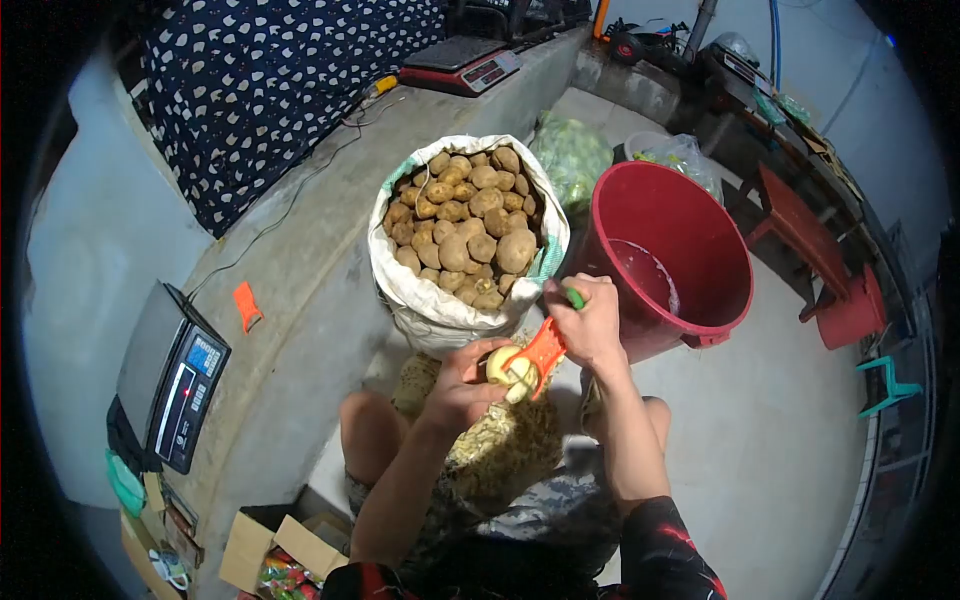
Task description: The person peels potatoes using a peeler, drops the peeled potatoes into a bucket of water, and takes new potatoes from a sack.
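Observation:
My left hand (462, 388) is closed around a potato (499, 364) whose pale yellow flesh shows. In my right hand (592, 318) is a peeler (545, 352) with an orange head and a green handle end. The peeler's head meets the potato, and a pale strip of peel hangs at its blade. Below both hands, between my legs, lies a heap of potato peelings (510, 440). Just beyond them stands a white woven sack (425, 315), its top rolled back, full of unpeeled brown potatoes (462, 225).
Right of the sack stands a large red tub (700, 235). Behind it are a bag of green vegetables (570, 150) and a reddish stool (805, 225). On the concrete ledge at left lie a digital scale (180, 385) and an orange piece (247, 306). An open carton (245, 550) stands bottom left.

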A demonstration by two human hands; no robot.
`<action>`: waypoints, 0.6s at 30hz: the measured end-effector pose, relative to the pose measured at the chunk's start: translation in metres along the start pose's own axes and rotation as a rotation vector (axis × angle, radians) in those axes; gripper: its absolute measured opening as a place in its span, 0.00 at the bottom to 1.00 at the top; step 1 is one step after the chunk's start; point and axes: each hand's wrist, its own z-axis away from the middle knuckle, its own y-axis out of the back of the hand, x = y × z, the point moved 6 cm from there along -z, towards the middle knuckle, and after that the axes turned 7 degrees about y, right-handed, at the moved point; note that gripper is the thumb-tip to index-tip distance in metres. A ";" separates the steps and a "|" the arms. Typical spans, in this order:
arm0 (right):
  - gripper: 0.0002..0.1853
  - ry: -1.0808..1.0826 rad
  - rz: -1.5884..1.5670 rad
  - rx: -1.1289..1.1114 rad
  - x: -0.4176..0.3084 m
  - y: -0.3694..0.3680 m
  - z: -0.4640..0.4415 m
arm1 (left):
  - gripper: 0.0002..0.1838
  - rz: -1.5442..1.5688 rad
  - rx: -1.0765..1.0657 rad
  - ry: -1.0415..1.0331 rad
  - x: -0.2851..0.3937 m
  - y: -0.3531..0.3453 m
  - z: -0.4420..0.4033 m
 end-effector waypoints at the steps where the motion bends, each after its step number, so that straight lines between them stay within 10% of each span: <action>1: 0.17 -0.059 0.001 0.048 0.010 0.002 0.001 | 0.37 0.066 -0.069 -0.019 0.001 -0.002 -0.001; 4: 0.14 -0.453 -0.049 -0.047 0.044 -0.002 0.011 | 0.35 0.160 -0.139 -0.061 0.005 -0.006 0.000; 6: 0.13 -0.469 -0.136 -0.054 0.038 -0.004 0.014 | 0.34 0.106 -0.061 -0.060 0.004 -0.003 -0.001; 9: 0.15 0.123 0.156 0.041 -0.020 0.009 -0.003 | 0.32 0.024 0.038 -0.063 0.004 -0.008 -0.001; 13: 0.15 -0.399 -0.028 -0.037 0.043 -0.006 0.009 | 0.34 0.166 -0.101 -0.050 0.009 -0.014 0.002; 18: 0.17 -0.335 -0.157 -0.059 0.018 -0.006 0.005 | 0.35 0.094 -0.028 -0.028 0.006 -0.011 -0.002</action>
